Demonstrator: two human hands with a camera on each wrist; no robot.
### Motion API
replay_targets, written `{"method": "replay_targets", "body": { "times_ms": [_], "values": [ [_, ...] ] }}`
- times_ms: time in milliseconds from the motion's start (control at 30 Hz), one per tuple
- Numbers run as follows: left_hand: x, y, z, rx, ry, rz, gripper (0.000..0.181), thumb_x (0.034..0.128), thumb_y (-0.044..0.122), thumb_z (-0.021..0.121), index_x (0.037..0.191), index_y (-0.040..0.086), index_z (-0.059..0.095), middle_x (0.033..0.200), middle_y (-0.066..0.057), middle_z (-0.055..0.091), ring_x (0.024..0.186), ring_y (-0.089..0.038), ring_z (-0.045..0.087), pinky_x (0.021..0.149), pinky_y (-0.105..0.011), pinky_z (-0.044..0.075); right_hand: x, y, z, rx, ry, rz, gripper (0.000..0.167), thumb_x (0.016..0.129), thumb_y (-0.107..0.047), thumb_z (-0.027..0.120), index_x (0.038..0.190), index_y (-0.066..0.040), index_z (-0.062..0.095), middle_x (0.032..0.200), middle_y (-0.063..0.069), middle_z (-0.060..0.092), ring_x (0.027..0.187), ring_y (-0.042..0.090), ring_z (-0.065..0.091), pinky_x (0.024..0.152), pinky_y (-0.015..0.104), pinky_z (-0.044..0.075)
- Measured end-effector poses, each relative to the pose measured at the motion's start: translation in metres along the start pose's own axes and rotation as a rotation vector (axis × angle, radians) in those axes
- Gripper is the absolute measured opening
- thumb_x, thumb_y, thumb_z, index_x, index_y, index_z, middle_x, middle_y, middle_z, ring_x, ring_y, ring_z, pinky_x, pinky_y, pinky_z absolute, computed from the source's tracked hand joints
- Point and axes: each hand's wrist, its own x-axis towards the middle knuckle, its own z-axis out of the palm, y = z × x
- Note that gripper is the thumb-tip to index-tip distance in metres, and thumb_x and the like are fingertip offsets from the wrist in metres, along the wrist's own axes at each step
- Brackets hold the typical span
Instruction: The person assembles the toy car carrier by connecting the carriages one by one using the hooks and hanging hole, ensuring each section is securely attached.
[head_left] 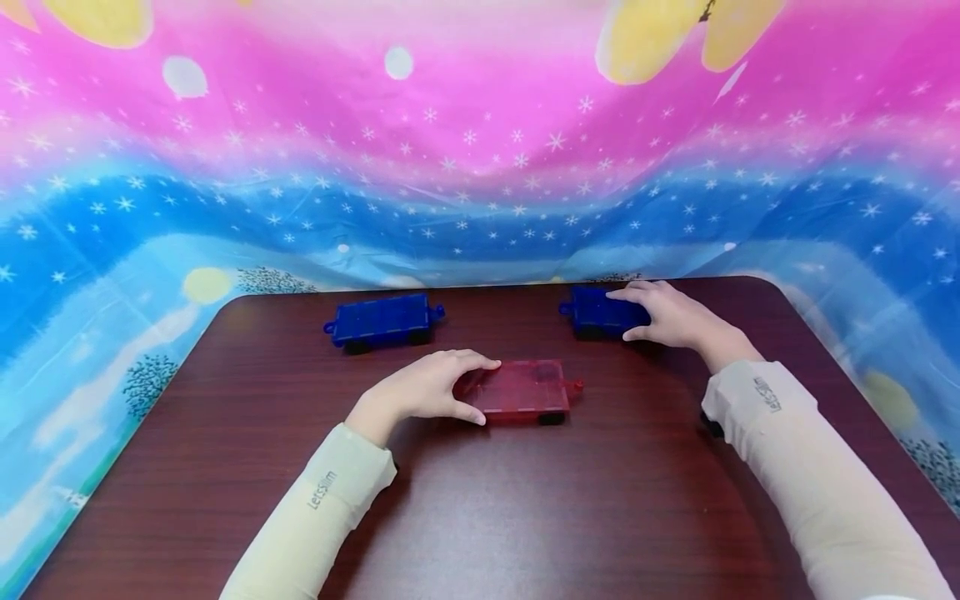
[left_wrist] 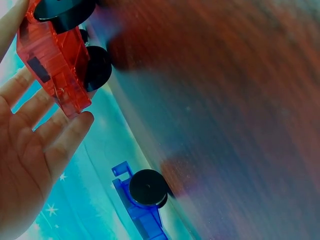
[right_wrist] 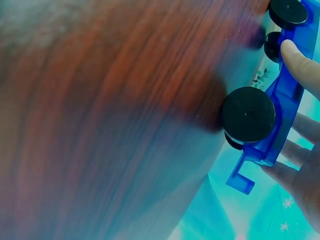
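Observation:
A clear red toy wagon (head_left: 527, 390) with black wheels and a small coupling loop on its right end stands mid-table. My left hand (head_left: 426, 385) holds it by its left end, thumb on the near side and fingers on the far side. Farther back on the right is a blue toy wagon (head_left: 592, 312). Its right end is between the thumb and fingers of my right hand (head_left: 667, 315), which covers that end in the head view. The right wrist view shows the thumb (right_wrist: 300, 65) against this blue wagon's side (right_wrist: 287, 107).
A second blue toy wagon (head_left: 384, 322), with a coupling at each end, stands at the back left of the brown table (head_left: 480, 517). A patterned pink and blue cloth (head_left: 480, 150) hangs behind the table's far edge and along both sides.

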Motion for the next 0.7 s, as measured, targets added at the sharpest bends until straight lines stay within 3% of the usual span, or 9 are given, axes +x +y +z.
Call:
{"method": "replay_targets", "body": {
  "times_ms": [700],
  "values": [
    [0.001, 0.0, 0.001, 0.011, 0.011, 0.02, 0.079, 0.0806, 0.048, 0.08, 0.148, 0.02, 0.048, 0.15, -0.002, 0.051, 0.14, -0.023, 0.046, 0.117, -0.045, 0.037, -0.04, -0.001, -0.009, -0.001, 0.018, -0.011, 0.065, 0.086, -0.025, 0.078, 0.144, -0.009, 0.052, 0.148, 0.031, 0.042, 0.134, 0.055, 0.038, 0.106, 0.069, 0.034]
  ]
}}
